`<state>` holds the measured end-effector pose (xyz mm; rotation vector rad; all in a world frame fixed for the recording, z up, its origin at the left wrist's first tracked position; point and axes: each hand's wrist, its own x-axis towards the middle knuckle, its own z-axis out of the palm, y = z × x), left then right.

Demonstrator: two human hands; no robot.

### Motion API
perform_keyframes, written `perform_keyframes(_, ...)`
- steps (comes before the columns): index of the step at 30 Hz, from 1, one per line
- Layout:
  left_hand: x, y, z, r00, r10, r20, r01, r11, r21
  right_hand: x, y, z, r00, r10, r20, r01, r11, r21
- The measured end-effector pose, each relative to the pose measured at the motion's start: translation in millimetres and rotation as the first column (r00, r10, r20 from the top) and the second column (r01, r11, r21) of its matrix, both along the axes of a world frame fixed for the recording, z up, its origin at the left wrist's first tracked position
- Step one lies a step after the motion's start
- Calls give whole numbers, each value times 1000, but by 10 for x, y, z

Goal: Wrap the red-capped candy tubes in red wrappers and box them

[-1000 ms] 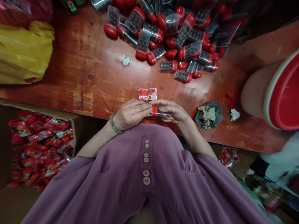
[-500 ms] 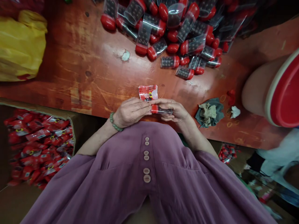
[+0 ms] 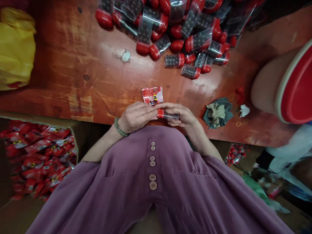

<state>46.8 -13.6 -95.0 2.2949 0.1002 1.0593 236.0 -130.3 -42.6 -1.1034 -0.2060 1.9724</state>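
Observation:
Between my two hands, at the table's near edge, lies a small clear tube (image 3: pixel 171 115) with a red cap, dark balls showing inside. My right hand (image 3: pixel 183 116) is wrapped around its clear end. The fingers of my left hand (image 3: pixel 138 115), closed together, are pressed at the red cap end; they hide part of the cap. Just beyond my fingertips is a red printed packet (image 3: pixel 152 95), its lower edge touching or close to the fingers. A green bead bracelet (image 3: pixel 120 127) circles my left wrist.
Many red-capped tubes (image 3: pixel 174 60) are heaped at the table's (image 3: pixel 102 78) far side. A tub with a red lid (image 3: pixel 297 87) stands right, near a crumpled grey cloth (image 3: pixel 217 113). Far left sits a yellow bag (image 3: pixel 16 52). Below left, a carton (image 3: pixel 75 138) holds red packets (image 3: pixel 36 156).
The view has shifted slightly, so the table's things sit a little differently in the frame. Both hands keep the same grip on the tube.

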Motion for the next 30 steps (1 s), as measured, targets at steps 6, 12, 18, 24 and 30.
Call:
perform_keyframes(6,8,3,-56,999,-4,35,5,999,-41,-46,-19,11,996,-79,43,78,997,11)
perform_keyframes(12,15,11,-59,1000,-12,0,12,996,-89,-104,-70,-90,981,-100,-169,99,995,-18)
perform_keyframes(18,19,20,-67,1000,0,-9,-1,997,-73,-111,-74,-56,984,-111,-137,110,994,-8)
perform_keyframes(24,17,11,-56,999,-40,-18,38,995,-93,-121,-92,-91,994,-93,-60,95,995,30)
perform_keyframes(30,38,2,-44,998,-60,-19,58,995,-79,-193,-100,-111,977,-112,184,106,993,47)
